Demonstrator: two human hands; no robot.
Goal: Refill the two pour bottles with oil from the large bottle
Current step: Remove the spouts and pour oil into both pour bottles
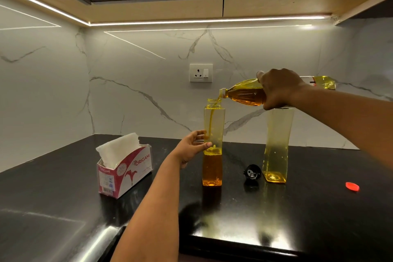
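My right hand (278, 88) grips the large oil bottle (244, 94), tipped nearly level, its open neck over the mouth of the left pour bottle (213, 168). A thin stream of amber oil runs down inside that bottle, which is about a third full. My left hand (192, 148) holds the left pour bottle around its middle, fingers and thumb curled round it. The second pour bottle (276, 149) stands upright to the right with only a little oil at its bottom; its top is hidden behind my right hand.
A black pour cap (252, 172) lies on the black counter (297, 219) between the two bottles. A red cap (352, 186) lies at the far right. A tissue box (125, 171) stands at the left. A wall socket (201, 72) sits on the marble backsplash.
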